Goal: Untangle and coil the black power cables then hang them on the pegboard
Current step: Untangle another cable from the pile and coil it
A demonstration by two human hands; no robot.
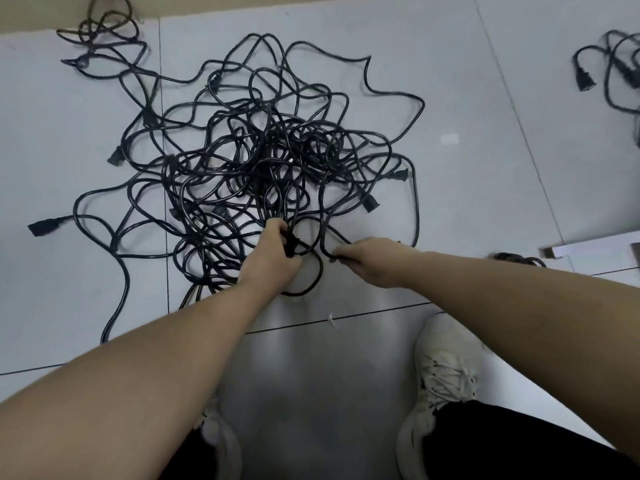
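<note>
LEFT: left hand (273,259) grips a bunch of loops at the near edge of the cable tangle (270,161) on the floor (467,98) | RIGHT: right hand (370,261) pinches one strand (325,249) | RISK: pulling apart may tighten knots — strands cross densely.

The black cables (277,150) under my fingers (277,230) look like smooth rubbery plastic with a faint sheen — the floor (450,81) is pale glossy tile that mirrors the light, with thin dark grout lines — and my white shoe (446,368) is scuffed matt cloth with woven laces.
</note>
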